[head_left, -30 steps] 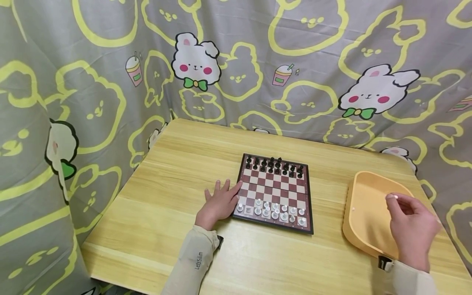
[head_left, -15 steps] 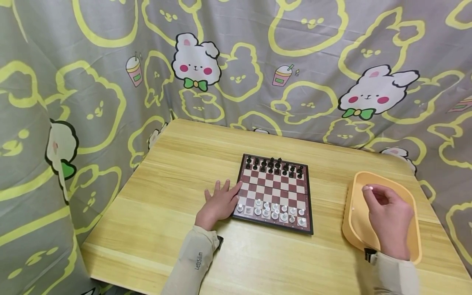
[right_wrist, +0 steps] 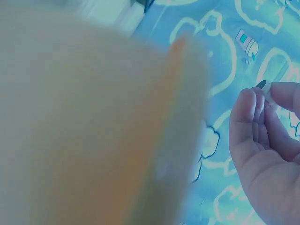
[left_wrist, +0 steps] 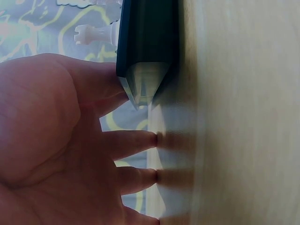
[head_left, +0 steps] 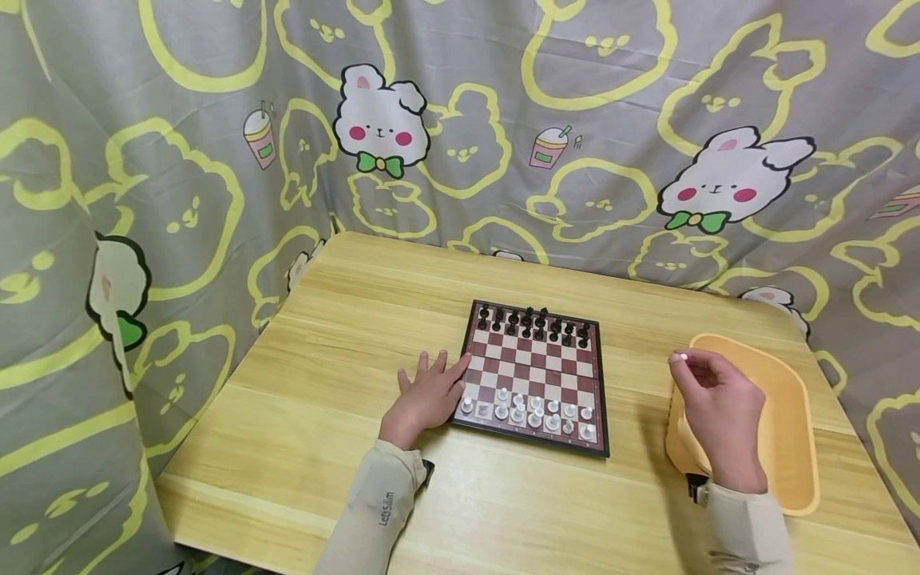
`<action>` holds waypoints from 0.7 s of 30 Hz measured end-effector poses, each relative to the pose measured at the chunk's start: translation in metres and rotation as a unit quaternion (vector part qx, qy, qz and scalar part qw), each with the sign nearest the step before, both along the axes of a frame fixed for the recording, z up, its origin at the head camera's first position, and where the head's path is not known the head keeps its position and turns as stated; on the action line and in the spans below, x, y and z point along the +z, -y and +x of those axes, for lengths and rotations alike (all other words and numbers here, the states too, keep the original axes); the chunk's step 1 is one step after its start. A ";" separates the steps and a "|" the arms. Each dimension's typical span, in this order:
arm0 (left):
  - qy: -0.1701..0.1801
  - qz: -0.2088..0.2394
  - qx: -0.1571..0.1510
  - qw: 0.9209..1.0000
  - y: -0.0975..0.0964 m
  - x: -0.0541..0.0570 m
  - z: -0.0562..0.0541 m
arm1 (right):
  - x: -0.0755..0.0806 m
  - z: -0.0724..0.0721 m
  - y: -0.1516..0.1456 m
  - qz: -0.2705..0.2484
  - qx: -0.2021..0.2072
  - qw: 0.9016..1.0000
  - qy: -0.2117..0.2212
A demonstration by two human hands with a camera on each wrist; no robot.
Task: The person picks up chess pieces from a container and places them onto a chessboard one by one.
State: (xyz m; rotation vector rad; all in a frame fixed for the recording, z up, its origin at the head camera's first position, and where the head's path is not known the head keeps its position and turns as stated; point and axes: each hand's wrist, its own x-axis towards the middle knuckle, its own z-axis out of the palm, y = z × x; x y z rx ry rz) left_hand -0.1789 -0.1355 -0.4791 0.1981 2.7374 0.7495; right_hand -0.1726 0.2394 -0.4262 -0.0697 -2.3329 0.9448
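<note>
A chessboard (head_left: 532, 375) lies on the wooden table, black pieces (head_left: 528, 321) lined up on its far rows and white pieces (head_left: 535, 417) on its near rows. My left hand (head_left: 426, 398) has its fingers spread beside the board's left edge. In the left wrist view its thumb meets the board's dark side (left_wrist: 150, 33) and the fingertips touch the tabletop, below a white rook (left_wrist: 96, 34). My right hand (head_left: 726, 411) pinches a small white chess piece (right_wrist: 268, 93) with a dark base between thumb and fingers, over the left side of the yellow tray; the fingers mostly cover it.
The yellow tray (head_left: 789, 435) stands at the table's right, its left side partly hidden by my right hand and sleeve. Table surface (head_left: 640, 351) shows between board and tray. A grey patterned curtain (head_left: 460, 160) hangs around the table's back and left sides.
My right hand has moved left across the tray with the white chess piece, from its right part to its left rim. The left hand and the board have stayed in place.
</note>
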 end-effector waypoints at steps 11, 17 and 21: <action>-0.001 0.005 -0.001 1.000 0.000 -0.002 0.001 | 0.001 -0.006 0.033 0.019 0.061 0.998 0.001; -0.002 0.002 0.000 1.000 0.000 -0.002 -0.001 | 0.001 -0.010 0.047 0.015 0.081 0.996 0.017; -0.004 0.003 0.000 1.000 0.000 -0.002 0.000 | 0.002 -0.012 0.056 0.018 0.102 0.995 0.008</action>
